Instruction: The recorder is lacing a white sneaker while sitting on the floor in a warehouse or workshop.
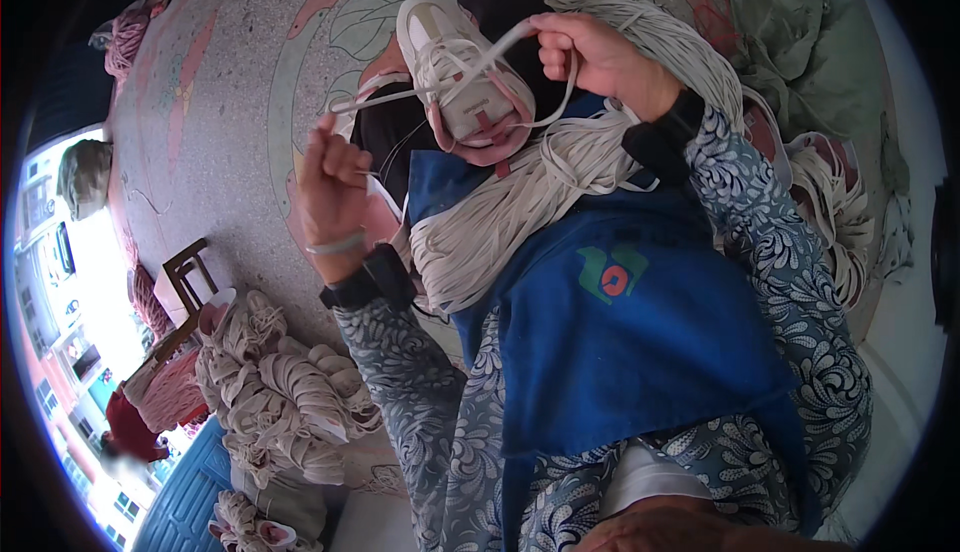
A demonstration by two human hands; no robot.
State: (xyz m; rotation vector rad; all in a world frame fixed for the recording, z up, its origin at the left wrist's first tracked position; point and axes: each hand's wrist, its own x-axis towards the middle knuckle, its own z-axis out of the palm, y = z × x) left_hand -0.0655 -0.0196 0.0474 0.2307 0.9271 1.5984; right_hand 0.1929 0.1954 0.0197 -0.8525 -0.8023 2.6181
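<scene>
A white and pink sneaker rests on my lap, toe pointing away, with lace threaded across its front. My left hand, to the left of the shoe, pinches one part of a pale flat shoelace. On the far right side of the shoe, my right hand grips the lace between thumb and fingers. The lace runs taut between both hands, crossing above the shoe's tongue. A thick bundle of loose cream laces lies over my blue apron, close behind the shoe's heel.
Another hank of laces trails beyond my right hand. A heap of laced shoes sits at lower left, near a wooden chair frame. More shoes stand at right, below a grey-green cloth. The speckled floor has painted patterns.
</scene>
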